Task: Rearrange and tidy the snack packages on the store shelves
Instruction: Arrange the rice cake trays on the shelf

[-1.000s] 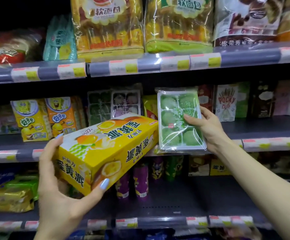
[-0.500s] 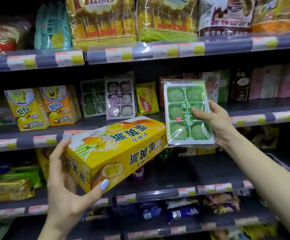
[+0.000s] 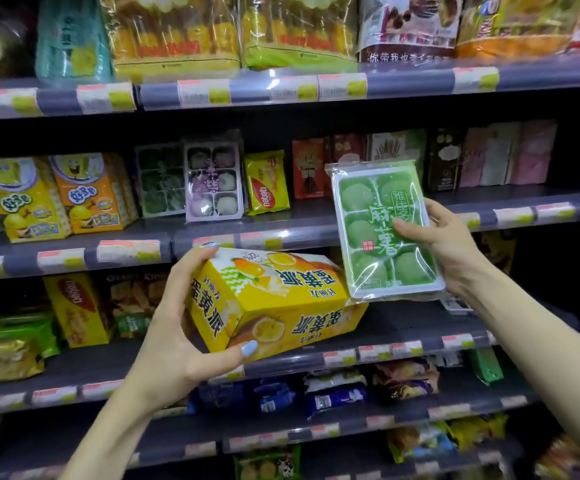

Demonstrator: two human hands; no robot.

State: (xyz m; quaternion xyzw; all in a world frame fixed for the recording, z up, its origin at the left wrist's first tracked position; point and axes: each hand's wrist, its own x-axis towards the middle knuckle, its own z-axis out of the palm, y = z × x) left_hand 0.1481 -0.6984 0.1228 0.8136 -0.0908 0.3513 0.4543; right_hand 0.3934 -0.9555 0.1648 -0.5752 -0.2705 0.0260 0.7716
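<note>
My left hand [image 3: 184, 337] grips the near end of a long yellow egg-yolk pie box [image 3: 281, 299], fingers over its top and thumb under its bottom, holding it tilted in front of the third shelf. My right hand [image 3: 444, 244] holds a green mochi tray pack [image 3: 382, 233] upright by its right edge, thumb on the front, just above the box's far end. Two more mochi trays, one dark green [image 3: 160, 180] and one purple [image 3: 214, 183], stand on the second shelf [image 3: 316, 233].
Yellow cartoon snack boxes [image 3: 56, 195] stand left on the second shelf, a yellow wafer pack [image 3: 267, 183] and stick-biscuit boxes [image 3: 385, 150] to the right. Bread bags [image 3: 174, 32] fill the top shelf. The third shelf [image 3: 402, 327] holds a yellow box [image 3: 77, 310] at left. Lower shelves hold mixed packets.
The view has tilted down, showing more lower shelves. The yellow box has swung right and turned its near end toward me. The green mochi pack sits a little lower relative to the second shelf.
</note>
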